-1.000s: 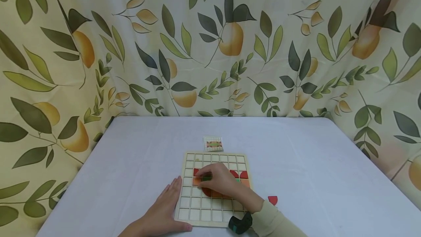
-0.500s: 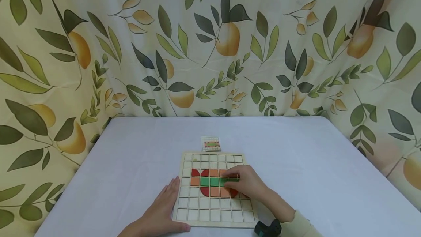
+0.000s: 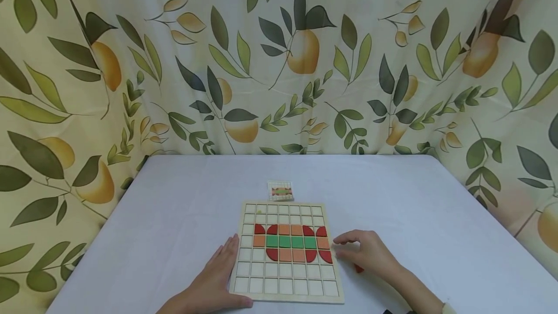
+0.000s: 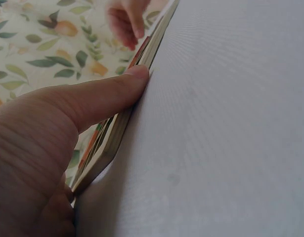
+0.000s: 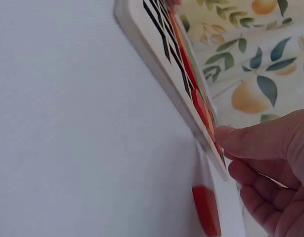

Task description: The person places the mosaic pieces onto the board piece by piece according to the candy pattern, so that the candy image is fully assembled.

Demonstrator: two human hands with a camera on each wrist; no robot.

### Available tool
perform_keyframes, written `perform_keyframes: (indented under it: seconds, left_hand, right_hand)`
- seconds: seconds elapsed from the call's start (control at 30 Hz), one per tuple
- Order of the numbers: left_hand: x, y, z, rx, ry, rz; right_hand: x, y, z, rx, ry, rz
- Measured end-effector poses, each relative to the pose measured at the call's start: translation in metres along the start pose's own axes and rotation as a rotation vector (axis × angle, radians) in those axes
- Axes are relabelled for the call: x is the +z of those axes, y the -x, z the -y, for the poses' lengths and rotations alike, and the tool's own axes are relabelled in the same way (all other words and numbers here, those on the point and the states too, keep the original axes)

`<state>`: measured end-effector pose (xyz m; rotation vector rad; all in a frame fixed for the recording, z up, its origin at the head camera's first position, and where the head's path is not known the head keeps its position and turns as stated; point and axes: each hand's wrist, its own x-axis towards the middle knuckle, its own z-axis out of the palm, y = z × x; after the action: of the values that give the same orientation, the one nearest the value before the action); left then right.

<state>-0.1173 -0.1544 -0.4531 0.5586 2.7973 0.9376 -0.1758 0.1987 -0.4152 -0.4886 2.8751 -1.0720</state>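
Observation:
A square wooden grid board (image 3: 276, 271) lies on the table, its middle rows filled with red quarter-round pieces, orange squares and a row of green squares (image 3: 285, 242). My left hand (image 3: 213, 275) rests against the board's left side, fingers straight along it and thumb at the near edge; the left wrist view shows the thumb (image 4: 109, 96) touching the rim. Just off the right edge is my right hand (image 3: 370, 253), its fingers loosely bent with nothing visible between them. Under it, a loose red quarter-round piece (image 5: 207, 210) lies on the table, partly hidden in the head view.
Behind the board lies a small pattern card (image 3: 280, 191) printed with a similar coloured design. A white cloth covers the table (image 3: 196, 197). A curtain (image 3: 279, 62) with fruit and leaves hangs behind and at both sides.
My right hand has moved right, from over the board's left part, across the coloured pieces, to beyond its right edge. The left hand has stayed at the board's left side.

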Motion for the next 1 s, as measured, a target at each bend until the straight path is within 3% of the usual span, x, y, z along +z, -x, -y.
perform_keyframes:
  seconds: [0.17, 0.47, 0.63, 0.8, 1.0]
  left_hand:
    - [0.0, 0.0, -0.001, -0.003, 0.007, 0.001]
    - [0.001, 0.001, 0.001, 0.006, -0.011, -0.007]
    - [0.001, 0.001, 0.001, 0.005, -0.009, -0.013]
    - [0.003, 0.001, 0.001, -0.012, 0.002, -0.01]
    - [0.003, 0.0, -0.001, -0.038, 0.022, 0.002]
  right_hand:
    - [-0.008, 0.018, -0.006, 0.066, 0.024, -0.027]
    - [-0.016, 0.039, -0.015, 0.054, 0.114, -0.119]
    - [-0.018, 0.044, -0.021, -0.045, 0.141, -0.099]
    - [-0.023, 0.039, -0.027, -0.155, 0.142, 0.012]
    - [-0.028, 0.035, -0.034, -0.286, 0.067, 0.111]
